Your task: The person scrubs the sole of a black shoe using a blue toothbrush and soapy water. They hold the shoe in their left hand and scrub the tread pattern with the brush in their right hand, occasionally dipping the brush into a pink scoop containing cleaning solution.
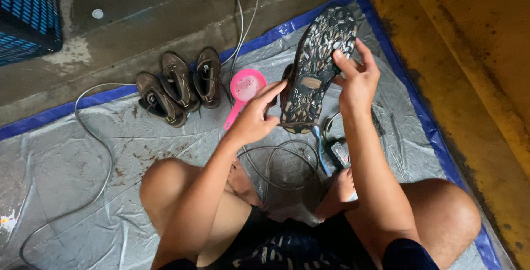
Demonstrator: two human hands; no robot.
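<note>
both hands gripping upturned muddy shoe (317,66), left hand (255,120), right hand (358,79)

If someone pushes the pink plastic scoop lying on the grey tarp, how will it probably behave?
The pink plastic scoop looks thin-walled and small beside the three brown shoes, so it is probably light and would slide easily on the smooth, wet-looking grey tarp. Its bowl sits open side up, so it likely will not roll. The long handle may make it pivot when nudged.
</note>
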